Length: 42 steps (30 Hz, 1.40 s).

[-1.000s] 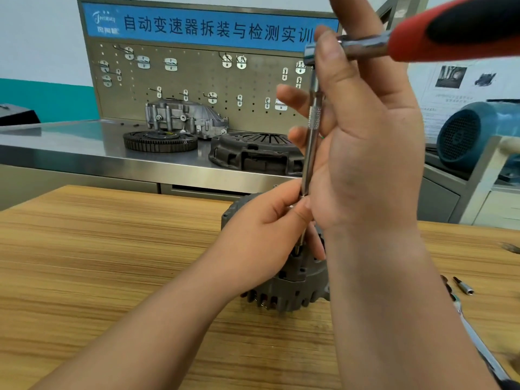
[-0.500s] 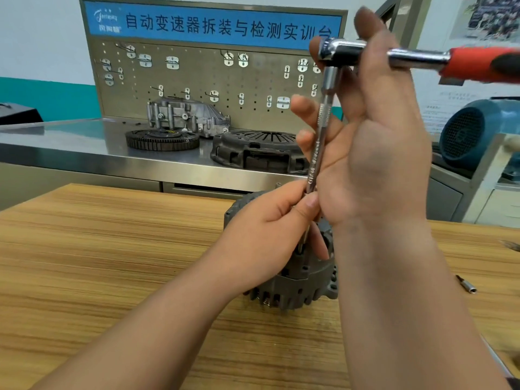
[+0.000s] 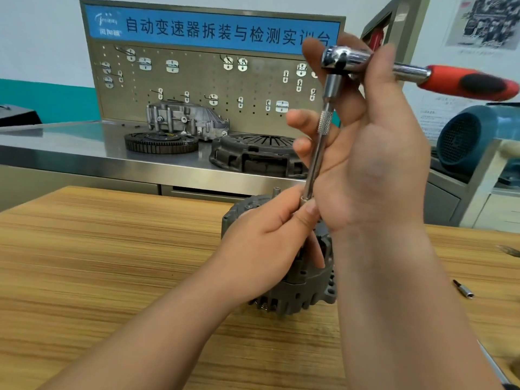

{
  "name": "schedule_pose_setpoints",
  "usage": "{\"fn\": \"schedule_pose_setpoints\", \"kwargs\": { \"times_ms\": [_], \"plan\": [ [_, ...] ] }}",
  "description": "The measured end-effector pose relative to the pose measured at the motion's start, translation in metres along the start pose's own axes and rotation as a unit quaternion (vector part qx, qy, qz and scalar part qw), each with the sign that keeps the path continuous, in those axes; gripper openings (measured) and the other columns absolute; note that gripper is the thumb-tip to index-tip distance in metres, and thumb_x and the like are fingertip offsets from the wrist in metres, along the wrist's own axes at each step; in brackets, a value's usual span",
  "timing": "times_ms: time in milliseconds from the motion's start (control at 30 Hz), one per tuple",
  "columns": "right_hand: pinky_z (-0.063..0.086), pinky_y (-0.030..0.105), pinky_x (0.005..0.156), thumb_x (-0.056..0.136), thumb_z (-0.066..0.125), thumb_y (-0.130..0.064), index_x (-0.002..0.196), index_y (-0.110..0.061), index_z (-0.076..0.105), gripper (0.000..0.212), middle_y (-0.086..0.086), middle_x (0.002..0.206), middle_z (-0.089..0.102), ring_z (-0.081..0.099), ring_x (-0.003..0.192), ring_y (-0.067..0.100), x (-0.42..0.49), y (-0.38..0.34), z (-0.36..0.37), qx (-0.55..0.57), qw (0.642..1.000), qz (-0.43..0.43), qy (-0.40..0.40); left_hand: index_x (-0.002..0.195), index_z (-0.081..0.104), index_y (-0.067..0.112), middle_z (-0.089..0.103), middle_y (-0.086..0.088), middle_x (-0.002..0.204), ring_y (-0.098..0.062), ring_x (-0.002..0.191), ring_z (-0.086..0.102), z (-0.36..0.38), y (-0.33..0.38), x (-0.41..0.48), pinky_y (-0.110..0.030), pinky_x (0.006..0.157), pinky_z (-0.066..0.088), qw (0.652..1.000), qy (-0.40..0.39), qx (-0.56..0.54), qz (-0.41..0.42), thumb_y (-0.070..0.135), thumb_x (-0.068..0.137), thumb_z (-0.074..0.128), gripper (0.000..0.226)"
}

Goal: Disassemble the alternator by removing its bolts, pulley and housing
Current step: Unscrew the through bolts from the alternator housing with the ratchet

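A wooden surface fills the lower half of the frame. Behind it a steel surface carries a pegboard with a blue sign along its top. A blue motor housing sits at the right edge. On the steel surface, left of centre, a toothed flywheel lies flat in front of an aluminium casting, and a dark clutch cover lies just to their right. The alternator stands on the wooden surface at the centre of the frame, largely hidden by both hands. The right hand, raised in the upper right, has its grip curled round the head of a ratchet; the red and black handle points to the right edge. A slim extension bar runs down from the ratchet head to the top of the alternator. The left hand rests on the alternator, its grip pinching the bar's lower end between thumb and forefinger. Those fingers cover the tip, so I cannot tell whether it sits on a bolt. A small loose bit lies on the wood at lower right, well apart from the alternator.
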State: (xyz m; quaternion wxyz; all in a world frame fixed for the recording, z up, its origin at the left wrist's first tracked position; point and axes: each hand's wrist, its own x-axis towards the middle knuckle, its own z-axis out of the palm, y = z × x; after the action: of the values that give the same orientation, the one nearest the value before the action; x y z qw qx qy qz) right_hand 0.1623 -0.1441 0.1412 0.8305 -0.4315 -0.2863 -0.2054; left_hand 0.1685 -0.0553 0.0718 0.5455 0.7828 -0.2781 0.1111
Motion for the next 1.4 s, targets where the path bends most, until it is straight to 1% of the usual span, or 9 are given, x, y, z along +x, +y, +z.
{"fn": "schedule_pose_setpoints", "kwargs": {
  "times_ms": [133,233,367,467,600,700,900,1000,1400],
  "plan": [
    [0.04,0.021,0.046,0.103,0.041,-0.026,0.112,-0.019,0.057,0.02,0.012,0.119,0.065,0.064,0.058,0.016,-0.0025,0.003,0.0021,-0.037,0.999,-0.04,-0.002,0.104,0.059,0.047,0.073,0.014,0.096,-0.003,0.095,0.064,-0.0034,-0.0008,0.0006,-0.036,0.091,0.05,1.0,-0.006,-0.018,-0.003,0.049,0.092,0.039,0.024],
    [0.042,0.019,0.048,0.1,0.048,-0.015,0.112,-0.019,0.058,0.016,0.004,0.107,0.061,0.066,0.066,0.018,-0.0043,0.0047,0.0039,-0.072,0.992,-0.103,-0.017,0.101,0.064,0.03,0.074,0.004,0.086,-0.016,0.086,0.067,-0.0047,0.0011,0.0014,-0.048,0.085,0.053,1.0,-0.019,-0.013,-0.015,0.039,0.1,0.041,0.025],
    [0.043,0.019,0.049,0.097,0.052,-0.011,0.109,-0.02,0.059,0.016,0.01,0.117,0.062,0.065,0.069,0.017,-0.0039,0.0041,0.0037,-0.091,0.987,-0.129,-0.013,0.099,0.065,0.022,0.074,0.002,0.083,-0.034,0.084,0.063,-0.0032,0.0022,0.0028,-0.056,0.08,0.052,1.0,-0.019,0.001,-0.013,0.037,0.1,0.042,0.027],
    [0.042,0.019,0.047,0.101,0.047,-0.015,0.112,-0.019,0.059,0.017,0.001,0.112,0.064,0.066,0.065,0.017,-0.0035,0.0032,0.0027,-0.063,0.992,-0.107,-0.002,0.096,0.064,0.022,0.071,0.009,0.076,-0.027,0.078,0.062,-0.0025,0.0011,0.0016,-0.054,0.077,0.052,1.0,-0.011,0.006,-0.001,0.049,0.095,0.042,0.035],
    [0.04,0.019,0.045,0.104,0.037,-0.027,0.118,-0.017,0.056,0.025,0.005,0.131,0.061,0.066,0.059,0.016,-0.0006,0.0026,-0.001,-0.015,0.999,-0.047,0.01,0.094,0.062,0.031,0.069,0.014,0.077,-0.017,0.079,0.063,-0.0031,0.0001,0.0005,-0.053,0.081,0.052,1.0,-0.015,0.006,0.0,0.051,0.091,0.039,0.031],
    [0.04,0.021,0.046,0.104,0.034,-0.033,0.111,-0.018,0.055,0.027,0.007,0.119,0.068,0.064,0.054,0.018,0.0017,0.0024,-0.0044,0.002,1.0,-0.02,0.012,0.1,0.063,0.021,0.071,0.013,0.084,-0.021,0.087,0.064,-0.0045,0.0008,0.0007,-0.054,0.084,0.05,1.0,-0.025,0.009,0.0,0.046,0.092,0.039,0.036],
    [0.042,0.019,0.045,0.102,0.044,-0.021,0.123,-0.015,0.056,0.024,0.002,0.107,0.064,0.066,0.06,0.017,-0.0024,0.0076,0.0001,-0.09,0.989,-0.114,0.015,0.103,0.063,0.015,0.074,0.007,0.088,-0.036,0.09,0.064,-0.0029,0.0013,0.0023,-0.057,0.08,0.052,0.999,-0.017,0.033,-0.021,0.037,0.1,0.042,0.03],
    [0.043,0.019,0.047,0.098,0.05,-0.014,0.127,-0.012,0.056,0.03,0.008,0.12,0.061,0.067,0.067,0.019,-0.0026,0.0084,0.0023,-0.11,0.982,-0.156,0.002,0.096,0.063,0.017,0.073,0.01,0.084,-0.036,0.087,0.065,-0.0011,-0.0003,0.0028,-0.056,0.079,0.053,0.999,-0.009,0.031,-0.024,0.032,0.099,0.045,0.024],
    [0.041,0.02,0.044,0.105,0.035,-0.03,0.13,-0.018,0.049,0.031,0.008,0.127,0.063,0.065,0.056,0.016,-0.0022,0.0063,0.0006,-0.033,0.998,-0.046,0.002,0.092,0.063,0.022,0.073,0.01,0.085,-0.022,0.086,0.066,-0.0003,-0.0039,0.0015,-0.054,0.082,0.052,1.0,0.006,0.006,-0.008,0.047,0.088,0.041,0.034]
  ]
}}
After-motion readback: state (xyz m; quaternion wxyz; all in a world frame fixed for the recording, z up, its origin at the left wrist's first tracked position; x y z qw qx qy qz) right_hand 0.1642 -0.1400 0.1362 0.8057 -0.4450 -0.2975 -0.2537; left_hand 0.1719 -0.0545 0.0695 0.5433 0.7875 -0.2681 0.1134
